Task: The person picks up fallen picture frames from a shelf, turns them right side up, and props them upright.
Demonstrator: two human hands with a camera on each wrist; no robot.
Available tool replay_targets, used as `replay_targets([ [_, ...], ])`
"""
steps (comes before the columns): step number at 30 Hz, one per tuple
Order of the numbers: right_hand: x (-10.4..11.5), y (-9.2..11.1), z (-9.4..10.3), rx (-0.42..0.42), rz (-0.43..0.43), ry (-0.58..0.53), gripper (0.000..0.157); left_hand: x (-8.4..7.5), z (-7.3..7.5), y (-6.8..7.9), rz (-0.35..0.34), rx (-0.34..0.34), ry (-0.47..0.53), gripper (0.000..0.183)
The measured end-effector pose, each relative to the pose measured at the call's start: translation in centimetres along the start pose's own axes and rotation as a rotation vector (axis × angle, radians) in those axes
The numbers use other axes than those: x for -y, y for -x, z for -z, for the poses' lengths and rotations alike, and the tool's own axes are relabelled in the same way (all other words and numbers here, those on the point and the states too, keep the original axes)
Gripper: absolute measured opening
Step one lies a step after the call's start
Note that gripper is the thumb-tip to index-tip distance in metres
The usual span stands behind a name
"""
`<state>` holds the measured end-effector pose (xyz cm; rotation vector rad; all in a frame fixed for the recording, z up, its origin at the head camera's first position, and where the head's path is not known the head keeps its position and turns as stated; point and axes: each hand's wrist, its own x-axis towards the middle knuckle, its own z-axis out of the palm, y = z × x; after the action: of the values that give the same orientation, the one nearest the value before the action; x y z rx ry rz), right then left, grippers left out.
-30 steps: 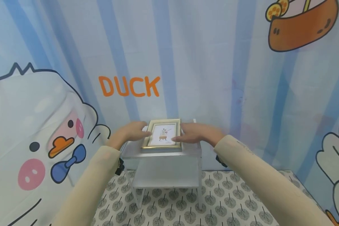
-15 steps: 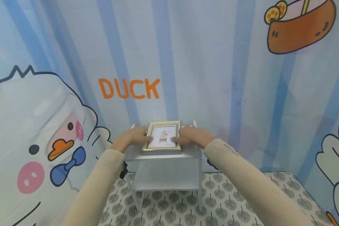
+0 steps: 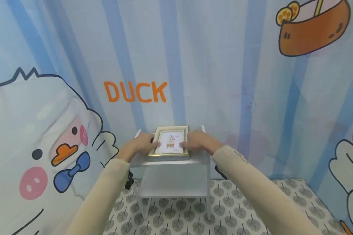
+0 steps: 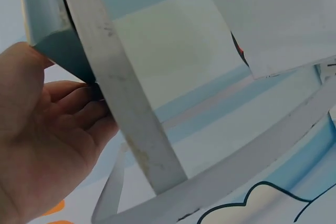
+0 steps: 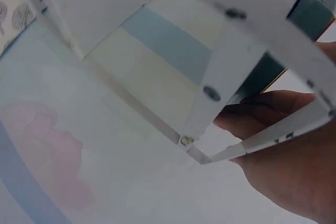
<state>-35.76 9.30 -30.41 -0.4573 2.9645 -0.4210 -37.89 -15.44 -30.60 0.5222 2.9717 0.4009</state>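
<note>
**Striped curtain [image 3: 211, 75], white stand [image 3: 173, 182], one frame [image 3: 169, 156] in a two-handed hold**

Setting: curtain, blue and white, cartoon-printed; floor [image 3: 176, 213] patterned with grey trees. Listed left to right.

Duck [image 3: 26, 130]: large curtain print, far left. Lettering [image 3: 135, 92], orange, to its right and above the stand.

Left hand [image 3: 142, 143]: pale sleeve [image 3: 105, 192]; at the frame's left side, over the left part of the stand's top. Thumb on the frame's border; fingers [image 4: 76, 100] curled at its lower edge, so clamped on the frame.

Frame: gold-edged, face up on the stand's top, its near side close to the front edge, between the left and right edges. Print [image 3: 167, 140] inside: plant above a small brown stool. Whether its underside is fully seated cannot be told.

Right hand [image 3: 197, 140]: pale sleeve [image 3: 253, 186]; near the stand's right edge. Thumb over the frame's right border, fingers [image 5: 273, 103] tucked low against it; likewise clamped.

Bowl [image 3: 314, 37]: brown curtain print, upper right.

Step in hand, as judged: securing the frame from both sides. The next move would call for equal pressure, the frame kept level, and knuckles clear of the stand's side rails.
</note>
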Motion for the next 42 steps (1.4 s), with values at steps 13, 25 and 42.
replay_targets([
  [13,0.1,0.7,-0.4,-0.091,0.028,-0.221,0.046,0.8,-0.7,0.6,-0.052,-0.116,0.111,0.056],
  [25,0.8,1.2,1.2,-0.267,0.055,-0.356,0.059,1.5,0.3,1.1,-0.044,-0.294,0.378,0.051],
  [42,0.0,1.5,1.8,-0.445,0.059,-0.533,0.047,0.9,0.8,1.9,-0.09,-0.463,0.558,0.054],
])
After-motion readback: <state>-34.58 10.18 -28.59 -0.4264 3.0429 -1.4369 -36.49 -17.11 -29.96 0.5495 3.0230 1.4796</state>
